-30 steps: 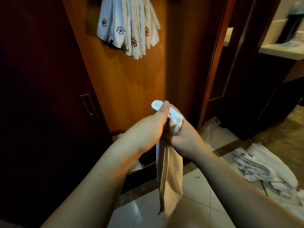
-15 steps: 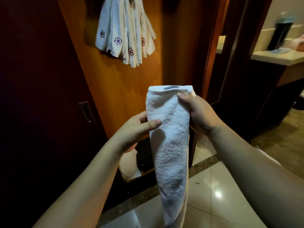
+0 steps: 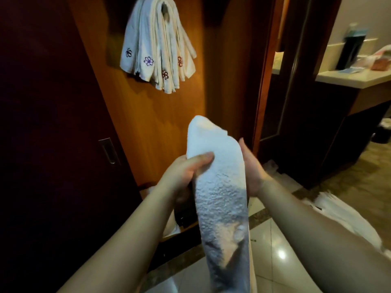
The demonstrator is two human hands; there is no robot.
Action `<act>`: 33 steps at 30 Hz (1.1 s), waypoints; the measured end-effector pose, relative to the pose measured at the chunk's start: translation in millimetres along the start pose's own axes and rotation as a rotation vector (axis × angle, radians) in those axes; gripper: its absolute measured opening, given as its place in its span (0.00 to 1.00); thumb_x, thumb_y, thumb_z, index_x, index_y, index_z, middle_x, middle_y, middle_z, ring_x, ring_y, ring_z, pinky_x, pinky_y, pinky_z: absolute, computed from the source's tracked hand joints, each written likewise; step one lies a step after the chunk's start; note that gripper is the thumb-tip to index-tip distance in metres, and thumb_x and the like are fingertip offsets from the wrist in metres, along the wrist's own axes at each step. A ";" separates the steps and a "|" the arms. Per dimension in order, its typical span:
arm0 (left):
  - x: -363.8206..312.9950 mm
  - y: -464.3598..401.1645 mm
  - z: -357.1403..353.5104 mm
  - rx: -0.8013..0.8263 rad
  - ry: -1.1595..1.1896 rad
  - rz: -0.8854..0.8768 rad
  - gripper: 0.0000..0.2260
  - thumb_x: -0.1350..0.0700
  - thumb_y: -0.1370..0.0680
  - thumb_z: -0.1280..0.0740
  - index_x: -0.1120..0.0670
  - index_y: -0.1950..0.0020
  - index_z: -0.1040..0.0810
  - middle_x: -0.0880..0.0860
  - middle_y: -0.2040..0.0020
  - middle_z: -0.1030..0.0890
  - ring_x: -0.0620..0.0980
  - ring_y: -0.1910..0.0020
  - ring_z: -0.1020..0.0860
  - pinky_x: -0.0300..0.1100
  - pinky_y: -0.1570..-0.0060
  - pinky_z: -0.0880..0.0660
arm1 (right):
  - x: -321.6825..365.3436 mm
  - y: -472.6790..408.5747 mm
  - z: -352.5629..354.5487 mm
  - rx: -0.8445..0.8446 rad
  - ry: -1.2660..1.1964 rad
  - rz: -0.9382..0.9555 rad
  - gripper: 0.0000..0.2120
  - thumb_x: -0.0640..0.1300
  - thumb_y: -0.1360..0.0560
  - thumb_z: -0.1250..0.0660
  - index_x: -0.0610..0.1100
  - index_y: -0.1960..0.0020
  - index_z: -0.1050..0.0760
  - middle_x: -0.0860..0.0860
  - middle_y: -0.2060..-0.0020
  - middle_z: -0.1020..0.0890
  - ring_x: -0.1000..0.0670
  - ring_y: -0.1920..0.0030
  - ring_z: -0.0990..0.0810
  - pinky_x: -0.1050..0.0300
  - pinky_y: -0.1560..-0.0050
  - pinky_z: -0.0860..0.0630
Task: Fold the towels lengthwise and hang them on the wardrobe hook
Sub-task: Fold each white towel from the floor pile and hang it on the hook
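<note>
White towel [image 3: 218, 178] pinched by left hand [image 3: 184, 172]; right hand [image 3: 252, 166] grip half hidden, unclear.

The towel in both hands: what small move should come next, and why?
Probably lift the towel up toward the hanging towels: it is already a narrow strip, the left hand grips it, the right hand steadies its edge.

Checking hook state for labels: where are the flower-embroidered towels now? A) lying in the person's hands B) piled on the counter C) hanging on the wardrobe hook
C: the embroidered towels hang bunched against the wooden wardrobe panel, above the plain white towel being held.
</note>
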State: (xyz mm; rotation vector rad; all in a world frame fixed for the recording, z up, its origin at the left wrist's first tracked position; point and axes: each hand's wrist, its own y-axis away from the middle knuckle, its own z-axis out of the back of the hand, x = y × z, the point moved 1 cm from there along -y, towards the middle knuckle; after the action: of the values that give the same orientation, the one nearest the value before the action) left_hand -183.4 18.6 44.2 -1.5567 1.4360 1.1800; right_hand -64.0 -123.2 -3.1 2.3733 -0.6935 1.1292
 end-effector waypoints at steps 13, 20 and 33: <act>-34.8 -24.2 34.2 -0.146 0.095 0.011 0.28 0.53 0.35 0.22 0.59 0.37 0.21 0.60 0.48 0.15 0.58 0.48 0.15 0.52 0.53 0.19 | -69.3 9.9 8.8 -0.135 0.257 0.108 0.23 0.70 0.27 0.38 0.60 0.40 0.17 0.54 0.35 0.19 0.53 0.31 0.24 0.47 0.23 0.36; -56.5 -20.1 33.0 0.047 0.146 -0.082 0.21 0.57 0.35 0.26 0.61 0.43 0.17 0.60 0.48 0.16 0.60 0.48 0.16 0.52 0.50 0.19 | -52.4 9.7 -6.6 -0.029 0.259 0.165 0.13 0.47 0.26 0.31 0.47 0.44 0.15 0.42 0.42 0.15 0.44 0.40 0.17 0.50 0.41 0.20; -88.8 -16.2 21.8 -0.139 0.059 -0.228 0.22 0.56 0.28 0.27 0.62 0.37 0.22 0.59 0.48 0.15 0.58 0.48 0.15 0.49 0.55 0.18 | -25.5 14.0 -27.3 -0.262 0.651 0.510 0.25 0.74 0.27 0.42 0.59 0.46 0.18 0.57 0.50 0.14 0.57 0.47 0.16 0.53 0.45 0.22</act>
State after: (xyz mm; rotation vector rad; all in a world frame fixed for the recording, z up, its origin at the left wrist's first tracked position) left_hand -168.2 71.8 118.7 -1.8112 1.1954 1.1246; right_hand -102.3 -112.4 -5.4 1.4994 -1.1342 1.7664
